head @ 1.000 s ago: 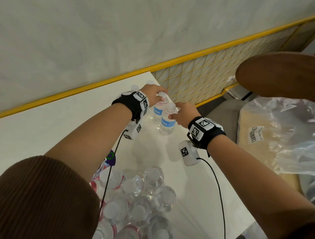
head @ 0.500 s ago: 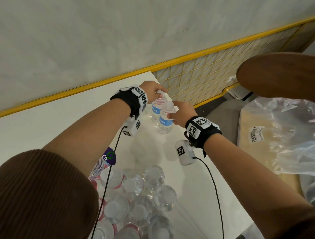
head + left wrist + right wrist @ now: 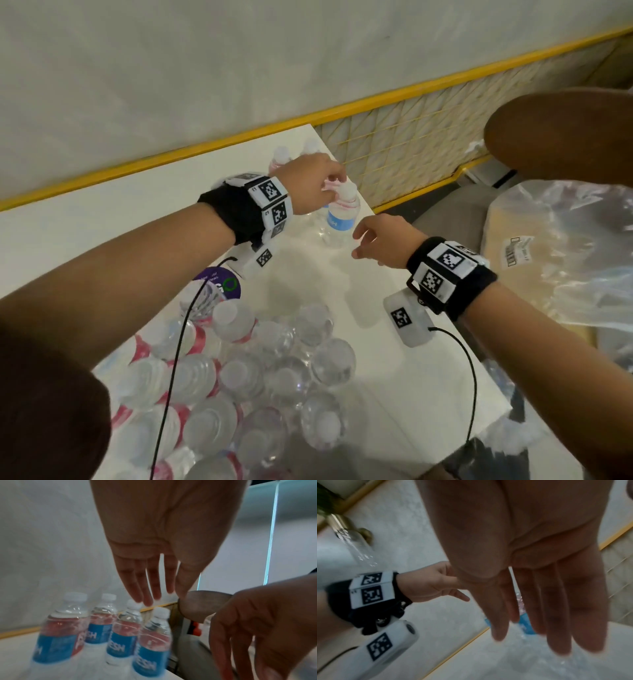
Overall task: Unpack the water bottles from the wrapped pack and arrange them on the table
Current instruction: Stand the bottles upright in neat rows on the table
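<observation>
Several small water bottles with blue and red labels stand upright in a cluster (image 3: 120,635) at the far right corner of the white table (image 3: 102,219). My left hand (image 3: 318,185) hovers over them with straight fingers (image 3: 150,588); the fingertips are just by the cap of one bottle (image 3: 133,603), gripping nothing. The nearest bottle (image 3: 340,214) stands free. My right hand (image 3: 380,240) is empty, fingers straight (image 3: 530,628), a little short of that bottle. The torn wrapped pack (image 3: 239,377), with many bottles still in it, lies close to me.
The table's right edge runs just beside the standing bottles. Beyond it are a round brown seat (image 3: 561,137), a crumpled clear plastic bag (image 3: 565,257) and a yellow-trimmed tiled wall (image 3: 411,144). A glass vase (image 3: 354,543) stands further left.
Both hands have let go of the two bottles they held by the tops. The right hand has drawn back toward me; the left hand has opened above the caps.
</observation>
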{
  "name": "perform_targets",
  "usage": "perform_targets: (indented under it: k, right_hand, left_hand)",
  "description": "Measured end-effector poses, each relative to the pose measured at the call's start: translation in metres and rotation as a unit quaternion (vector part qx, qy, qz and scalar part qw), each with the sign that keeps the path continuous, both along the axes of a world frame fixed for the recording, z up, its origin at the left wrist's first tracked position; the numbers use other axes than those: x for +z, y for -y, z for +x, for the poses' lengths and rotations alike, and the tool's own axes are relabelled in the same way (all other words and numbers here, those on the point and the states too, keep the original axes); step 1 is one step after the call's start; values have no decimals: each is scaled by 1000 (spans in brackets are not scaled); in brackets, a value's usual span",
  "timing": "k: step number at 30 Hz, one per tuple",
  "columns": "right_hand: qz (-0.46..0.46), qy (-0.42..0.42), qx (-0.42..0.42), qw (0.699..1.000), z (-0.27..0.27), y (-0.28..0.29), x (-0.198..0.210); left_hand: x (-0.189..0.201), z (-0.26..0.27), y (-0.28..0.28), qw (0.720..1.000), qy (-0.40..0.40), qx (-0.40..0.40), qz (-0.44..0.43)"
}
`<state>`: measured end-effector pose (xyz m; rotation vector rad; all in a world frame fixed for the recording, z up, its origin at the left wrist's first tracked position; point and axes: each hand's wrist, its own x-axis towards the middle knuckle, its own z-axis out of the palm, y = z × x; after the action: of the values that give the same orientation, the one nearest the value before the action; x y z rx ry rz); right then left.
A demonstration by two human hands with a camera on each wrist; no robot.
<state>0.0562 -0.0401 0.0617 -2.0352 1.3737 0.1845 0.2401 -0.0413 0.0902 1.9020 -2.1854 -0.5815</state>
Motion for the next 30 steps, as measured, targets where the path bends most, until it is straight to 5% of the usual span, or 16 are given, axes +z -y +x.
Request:
perform_targets:
  k: [4,10,17,30]
  right_hand:
    - [112,21,112,987,-8,-54,19]
    - [24,-52,261,964,-14,-124,17]
    - [-86,-31,200,975,-30,-134,10]
    - [-95,-92,130,983,-80,-96,17]
  left_hand:
    - [1,-14,-61,984,29,-79,158]
    - [-6,-23,-102,950,96,-128,267]
    - [3,-28,-121,929,115,-149,317]
    - [-14,-57,-118,979,71,-81,175]
